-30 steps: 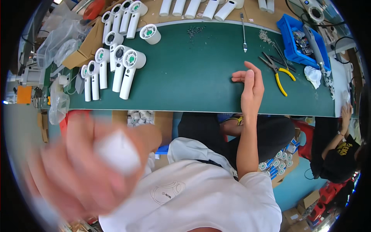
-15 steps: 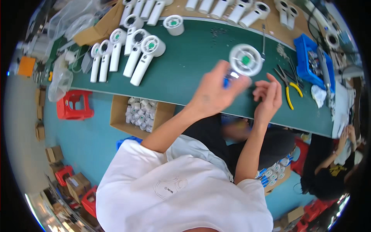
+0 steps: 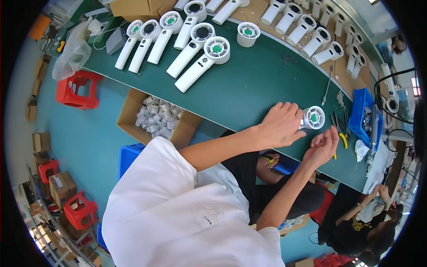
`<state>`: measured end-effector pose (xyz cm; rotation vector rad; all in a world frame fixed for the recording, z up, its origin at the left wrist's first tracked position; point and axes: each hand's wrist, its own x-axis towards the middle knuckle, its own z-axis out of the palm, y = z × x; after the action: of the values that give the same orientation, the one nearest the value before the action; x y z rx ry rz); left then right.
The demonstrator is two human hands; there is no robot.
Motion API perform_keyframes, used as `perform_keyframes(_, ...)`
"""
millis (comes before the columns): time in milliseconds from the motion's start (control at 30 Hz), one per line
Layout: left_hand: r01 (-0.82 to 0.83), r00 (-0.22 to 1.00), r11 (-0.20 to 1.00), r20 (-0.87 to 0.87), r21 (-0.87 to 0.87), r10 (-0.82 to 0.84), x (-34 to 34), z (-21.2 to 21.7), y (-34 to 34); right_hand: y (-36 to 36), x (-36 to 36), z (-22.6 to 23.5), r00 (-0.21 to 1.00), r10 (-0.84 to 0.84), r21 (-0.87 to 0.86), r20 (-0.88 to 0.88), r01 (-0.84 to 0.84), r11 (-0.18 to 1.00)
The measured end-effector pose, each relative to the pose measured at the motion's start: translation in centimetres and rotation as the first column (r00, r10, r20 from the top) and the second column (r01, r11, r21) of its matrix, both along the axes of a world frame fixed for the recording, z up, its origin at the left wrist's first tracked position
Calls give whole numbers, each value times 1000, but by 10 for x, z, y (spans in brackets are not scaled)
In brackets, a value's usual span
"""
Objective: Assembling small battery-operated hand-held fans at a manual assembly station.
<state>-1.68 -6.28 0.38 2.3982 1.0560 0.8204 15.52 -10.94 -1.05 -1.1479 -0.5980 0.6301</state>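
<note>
My left hand (image 3: 282, 125) is closed on a round white fan head (image 3: 315, 117) with a spoked grille and green centre, low over the right part of the green table (image 3: 249, 95). A shiny part shows between my fingers and the fan head; most of it is hidden. Just below the fan head, my right hand (image 3: 324, 147) is raised with its fingers loosely bent and apart, and nothing shows in it. Beyond it lie yellow-handled pliers (image 3: 343, 139). Another white fan head (image 3: 248, 34) stands alone at the far side.
Several white handheld fans (image 3: 200, 71) lie at the left; more fans (image 3: 302, 29) line the far board. Small dark pieces (image 3: 289, 58), a slim metal tool (image 3: 328, 84) and a blue bin (image 3: 357, 116) lie rightward. A cardboard box (image 3: 126, 116) holds white parts. Another person (image 3: 356, 231) sits at right.
My view has turned and shifted, so the table appears tilted. My left hand has brought the fan head lower and to the right. My right hand stays close beside it, fingers still bent.
</note>
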Motion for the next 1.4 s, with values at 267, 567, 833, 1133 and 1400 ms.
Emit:
perform_keyframes(267,-242,903,953,403,182,152,-89,-12,-10,4,-2,4,997,5,-4,72,-5,1000)
perform_keyframes(567,-770,611,636,356,58,707,-253,-19,35,9,-2,-5,996,46,-29,73,-43,999)
perform_keyframes(833,-727,628,686,399,-3,668,-256,-30,36,6,3,-1,997,-46,165,57,37,986)
perform_keyframes(1133,-598,800,648,309,472,514,-244,-37,57,-181,-166,148,541,279,148,793,-616,773)
perform_keyframes(1400,-496,867,770,190,401,460,-249,-37,36,-208,-145,155,545,259,94,798,-536,839)
